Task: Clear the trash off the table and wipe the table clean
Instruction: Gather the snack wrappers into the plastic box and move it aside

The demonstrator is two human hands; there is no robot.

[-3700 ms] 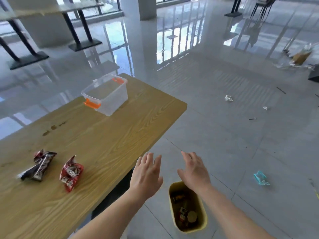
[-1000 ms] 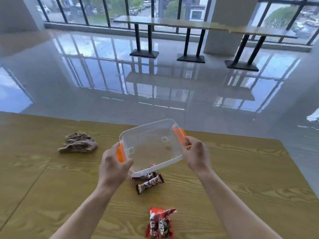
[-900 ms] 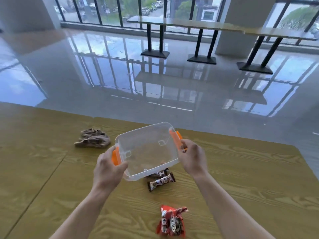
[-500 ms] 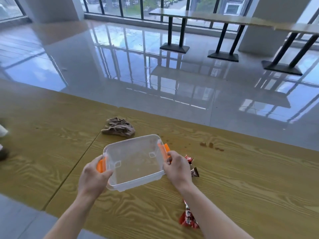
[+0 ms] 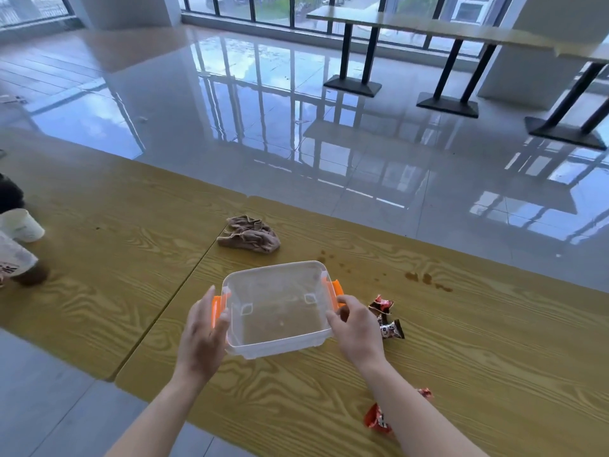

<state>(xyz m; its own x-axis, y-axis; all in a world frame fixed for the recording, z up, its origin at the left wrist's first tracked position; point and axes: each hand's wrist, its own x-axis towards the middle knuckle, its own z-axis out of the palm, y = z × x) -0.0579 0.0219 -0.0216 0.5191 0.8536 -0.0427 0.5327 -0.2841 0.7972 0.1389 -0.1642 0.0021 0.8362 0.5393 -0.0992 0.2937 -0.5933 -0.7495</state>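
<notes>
A clear plastic box (image 5: 274, 267) with orange side clips rests on the wooden table (image 5: 494, 341) in front of me. My left hand (image 5: 201, 338) grips its left clip and my right hand (image 5: 357, 331) grips its right clip. The box looks empty. Just right of my right hand lies a dark crumpled snack wrapper (image 5: 389, 321). A red wrapper (image 5: 375, 420) lies nearer to me, partly hidden under my right forearm. A crumpled brown rag (image 5: 248, 234) sits beyond the box. Brown stains (image 5: 421, 278) mark the table to the far right of the box.
A second wooden table (image 5: 99, 242) adjoins on the left, with a white cup (image 5: 21, 224) and another printed cup (image 5: 13, 258) at its left edge. Glossy tiled floor lies beyond. Black-legged tables (image 5: 445, 28) stand by the windows.
Earlier my hands were empty above a yellow bin on the floor. Since then they held the box tilted in the air, carried it leftward and lowered it flat onto the table.
</notes>
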